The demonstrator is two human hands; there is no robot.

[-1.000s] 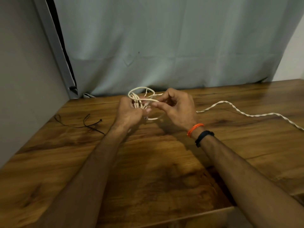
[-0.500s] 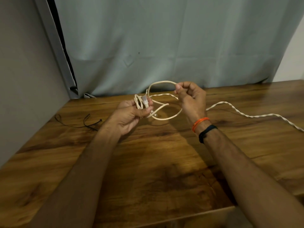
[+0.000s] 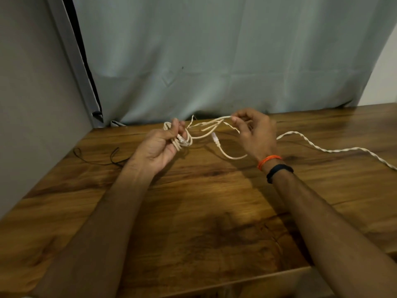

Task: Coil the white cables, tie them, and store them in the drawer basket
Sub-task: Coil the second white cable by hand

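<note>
A thin white cable [image 3: 206,134] hangs in loose loops between my two hands above the wooden table [image 3: 193,211]. My left hand [image 3: 163,145] grips a small bundle of its coils [image 3: 182,139]. My right hand [image 3: 255,132] pinches a strand at the top right of the loops, held up above the table. A white plug [image 3: 215,138] dangles from a slack loop below the hands. A second, twisted white cable [image 3: 335,149] lies on the table, running from behind my right hand to the right edge. No drawer basket is in view.
Thin black ties [image 3: 103,158] lie on the table at the left, near the grey wall [image 3: 32,104]. A pale curtain [image 3: 214,61] hangs behind the table's far edge. The table's near edge [image 3: 236,282] runs across the bottom.
My hands have drawn apart: the right one moved right and up, pulling a strand out of the bundle. The tight coil has opened into loose loops, and the plug now hangs free.
</note>
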